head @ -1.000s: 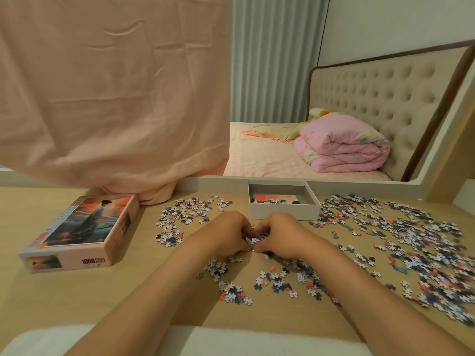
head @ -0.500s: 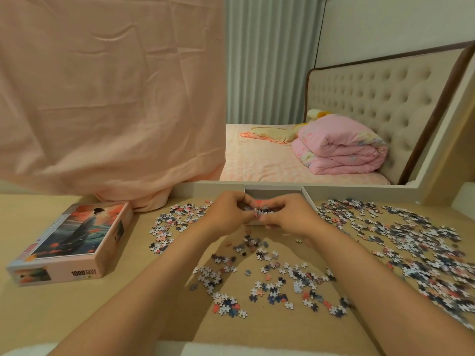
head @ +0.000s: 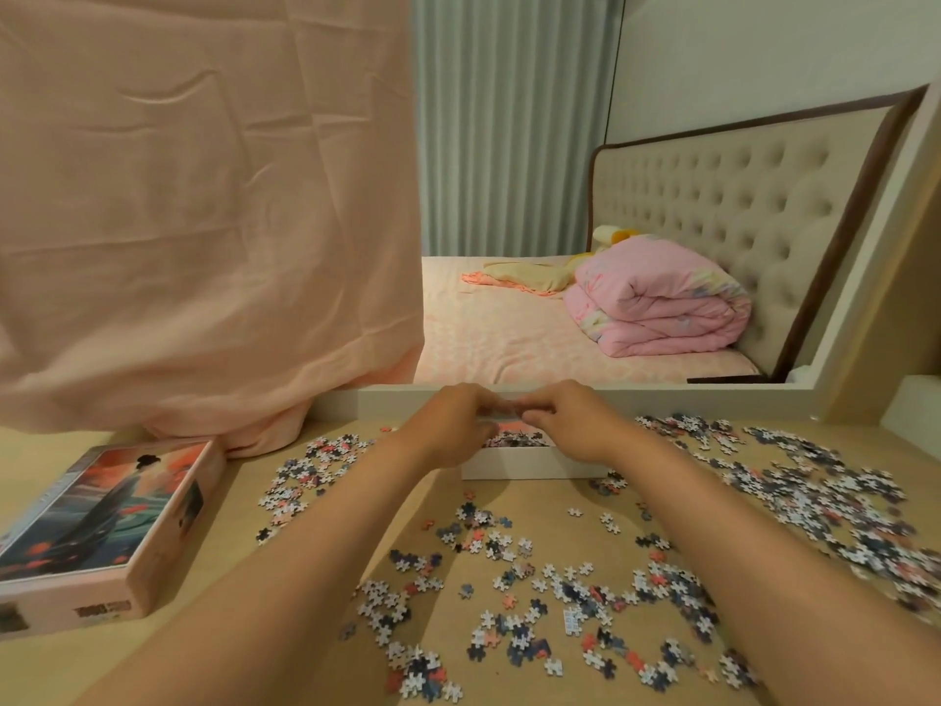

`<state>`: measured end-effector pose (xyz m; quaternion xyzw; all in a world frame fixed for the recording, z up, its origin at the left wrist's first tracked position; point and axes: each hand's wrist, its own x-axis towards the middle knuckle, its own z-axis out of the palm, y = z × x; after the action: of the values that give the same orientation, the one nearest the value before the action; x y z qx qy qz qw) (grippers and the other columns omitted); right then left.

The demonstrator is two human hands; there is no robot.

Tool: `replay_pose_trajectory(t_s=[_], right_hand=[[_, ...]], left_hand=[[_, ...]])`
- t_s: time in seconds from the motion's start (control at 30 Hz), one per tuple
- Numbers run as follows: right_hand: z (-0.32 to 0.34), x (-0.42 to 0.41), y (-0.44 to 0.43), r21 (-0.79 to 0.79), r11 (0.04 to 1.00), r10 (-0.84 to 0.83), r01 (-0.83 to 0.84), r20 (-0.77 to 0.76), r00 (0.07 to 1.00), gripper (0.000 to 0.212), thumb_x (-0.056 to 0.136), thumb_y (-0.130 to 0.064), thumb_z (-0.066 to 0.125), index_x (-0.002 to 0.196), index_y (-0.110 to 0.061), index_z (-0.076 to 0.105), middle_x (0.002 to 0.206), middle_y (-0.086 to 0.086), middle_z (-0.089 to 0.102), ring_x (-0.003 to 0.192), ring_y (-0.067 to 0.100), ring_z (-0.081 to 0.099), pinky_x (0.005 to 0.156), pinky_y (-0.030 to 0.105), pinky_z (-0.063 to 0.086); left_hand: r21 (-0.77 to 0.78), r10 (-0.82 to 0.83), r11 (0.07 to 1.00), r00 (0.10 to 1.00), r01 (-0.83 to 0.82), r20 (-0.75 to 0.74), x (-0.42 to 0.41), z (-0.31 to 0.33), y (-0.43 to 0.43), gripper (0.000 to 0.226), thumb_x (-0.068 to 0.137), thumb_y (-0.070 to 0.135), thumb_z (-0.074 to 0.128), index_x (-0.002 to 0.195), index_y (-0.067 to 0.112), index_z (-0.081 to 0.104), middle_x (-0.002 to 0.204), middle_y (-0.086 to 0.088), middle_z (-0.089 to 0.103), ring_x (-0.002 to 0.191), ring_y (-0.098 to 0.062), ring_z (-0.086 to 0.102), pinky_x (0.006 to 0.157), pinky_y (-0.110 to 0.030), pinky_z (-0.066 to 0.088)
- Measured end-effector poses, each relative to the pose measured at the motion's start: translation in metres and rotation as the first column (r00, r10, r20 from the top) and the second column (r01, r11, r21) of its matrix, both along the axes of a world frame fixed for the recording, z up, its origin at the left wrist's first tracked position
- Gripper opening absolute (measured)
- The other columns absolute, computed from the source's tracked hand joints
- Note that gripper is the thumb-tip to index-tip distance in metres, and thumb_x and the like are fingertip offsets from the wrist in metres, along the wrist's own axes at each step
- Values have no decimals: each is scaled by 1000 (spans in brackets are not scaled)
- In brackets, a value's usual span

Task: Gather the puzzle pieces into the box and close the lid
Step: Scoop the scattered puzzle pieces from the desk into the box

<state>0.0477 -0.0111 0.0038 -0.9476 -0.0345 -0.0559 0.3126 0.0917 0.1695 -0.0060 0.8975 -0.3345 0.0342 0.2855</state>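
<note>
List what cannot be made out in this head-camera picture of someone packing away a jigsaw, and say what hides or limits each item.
- Head view: inside of the white box is mostly covered by the left hand and right hand.
- Whether either hand holds pieces: fingers curl together, blurred.
- The lid: left frame edge cuts its corner; side print is too blurred to read.
- Loose pieces: pictures too small; right frame edge cuts the pile.

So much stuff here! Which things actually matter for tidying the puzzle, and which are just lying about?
Part of the job: loose puzzle pieces, white box tray, picture lid, left hand, right hand.

Just lying about: pink cloth, folded quilt, bed.
</note>
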Motion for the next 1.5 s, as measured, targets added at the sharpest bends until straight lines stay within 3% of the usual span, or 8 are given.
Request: replay_pose_trajectory(t_s=[0.33,0.43,0.6,0.77,0.9,1.13,1.37,1.5], right_hand=[[-2,-28,13,-138,990,38,-24,104,994,34,105,-24,45,135,-22,61,140,-1,59,130,18,51,105,28,37],[0,-43,31,-158,986,91,-58,213,973,33,103,-21,47,130,-22,66,131,-1,64,121,17,56,101,30,42],[-20,-59,65,-280,937,199,-207,-56,978,35,103,-25,46,135,-27,60,140,-3,58,127,16,53,107,30,40],[-34,-66,74,-397,884,206,-248,-147,967,31,101,-18,47,125,-23,67,126,4,60,115,28,57,99,44,48],[-27,-71,82,-280,931,207,-233,-119,971,28,102,-18,51,122,-23,70,127,-4,64,114,14,59,95,23,44],[-23,-53,118,-269,928,253,-259,-55,966,30,102,-18,51,129,-19,65,139,1,56,125,19,53,97,24,38],[-37,-15,156,-280,930,231,-237,-56,971,41,100,-16,50,142,-21,54,150,3,47,138,22,43,114,33,35],[-37,7,169,-366,893,231,-260,-122,965,54,100,-15,46,153,-22,37,163,6,26,148,26,27,120,35,24]], left_hand=[[-82,132,990,973,-118,191,-25,-33,35,23,96,30,56,119,31,59,124,11,48,117,-10,45,101,-29,40],[82,185,978,977,-194,109,-35,-45,51,38,97,42,49,132,26,50,139,4,42,130,-16,38,109,-32,33],[456,159,882,986,-120,-48,-55,-52,69,73,97,59,40,155,22,19,165,-2,6,150,-24,6,120,-39,9],[296,66,954,994,-39,-82,-70,-46,85,63,95,49,53,150,26,35,159,6,27,144,-16,23,117,-35,22],[121,144,982,989,-146,31,-71,-43,105,50,96,50,50,141,30,48,149,9,35,139,-12,29,114,-29,25],[493,472,792,873,-359,-122,-58,-53,152,90,85,80,32,156,34,3,164,0,-11,150,-30,-13,119,-54,-2],[176,197,970,969,-170,-149,-60,-45,156,61,90,53,58,145,32,43,152,2,36,141,-22,28,113,-37,26],[207,295,942,945,-263,-142,-56,-45,167,78,86,62,55,153,33,27,163,2,16,149,-22,10,118,-40,15]])
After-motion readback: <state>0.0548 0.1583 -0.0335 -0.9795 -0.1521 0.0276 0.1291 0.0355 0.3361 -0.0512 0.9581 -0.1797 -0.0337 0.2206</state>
